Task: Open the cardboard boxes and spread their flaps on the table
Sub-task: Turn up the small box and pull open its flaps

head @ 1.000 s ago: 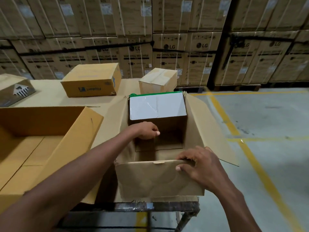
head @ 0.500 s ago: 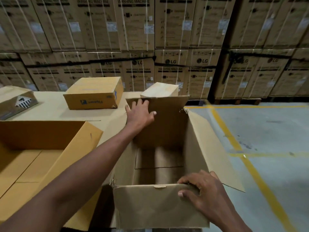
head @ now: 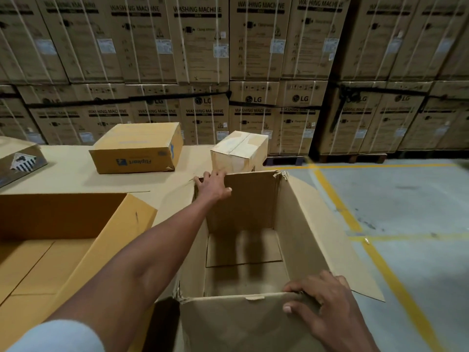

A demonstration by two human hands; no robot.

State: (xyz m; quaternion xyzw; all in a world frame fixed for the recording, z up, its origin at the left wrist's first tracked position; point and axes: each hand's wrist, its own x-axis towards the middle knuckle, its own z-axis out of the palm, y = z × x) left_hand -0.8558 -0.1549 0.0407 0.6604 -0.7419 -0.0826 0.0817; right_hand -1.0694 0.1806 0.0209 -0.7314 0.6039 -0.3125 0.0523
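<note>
Reaching forward from a head-worn view, a person's left hand [head: 213, 185] grips the top edge of the far flap [head: 250, 196] of an open brown cardboard box [head: 299, 224], fingers hooked over the edge and thumb on the inner face. The flap stands upright. The right hand [head: 327, 308] holds the near flap [head: 228, 323], fingers curled over its top edge and thumb pressed on the outside. The box sits at the right end of a cardboard-covered table [head: 71, 174], and its right flap [head: 337, 245] slopes outward over the grey floor [head: 406, 199], which is marked with yellow lines.

To the left lies a second open box [head: 76, 237], yellow-brown. Farther back on the table rest a closed box [head: 137, 148] printed with "Flipkart", seen upside down, and a small taped box [head: 239, 151]. At the far left edge is a carton [head: 20, 161] bearing a striped diamond label.

Behind stand stacked cartons [head: 203, 47] printed "LG" and "WASHING MACHINE", bound with straps.
</note>
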